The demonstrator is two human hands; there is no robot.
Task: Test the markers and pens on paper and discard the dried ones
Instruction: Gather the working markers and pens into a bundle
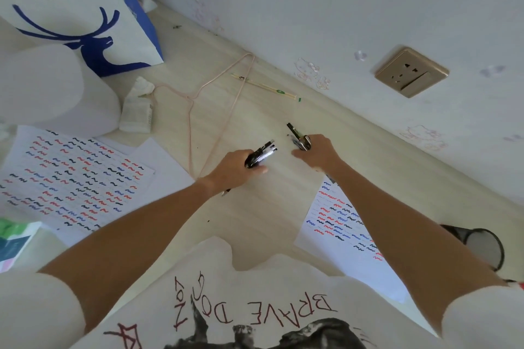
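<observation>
My left hand [236, 168] grips a bunch of black pens [262, 151] over the middle of the pale wooden desk [255, 212]. My right hand [314, 153] holds a few more pens [297, 136], their tips pointing away from me. The two hands are close together, a short gap apart. A sheet of paper [71, 178] covered with red, blue and black squiggles lies at the left. A second scribbled sheet [337, 221] lies under my right forearm. A black mesh pen cup [482, 246] lies at the right edge.
A white and blue paper bag [76, 8] stands at the back left beside a white cylinder [42, 85]. Crumpled tissue [139, 108], a pink wire hanger [209, 105] and wrapped chopsticks [266, 88] lie behind the hands. A wall with a socket [411, 72] bounds the desk.
</observation>
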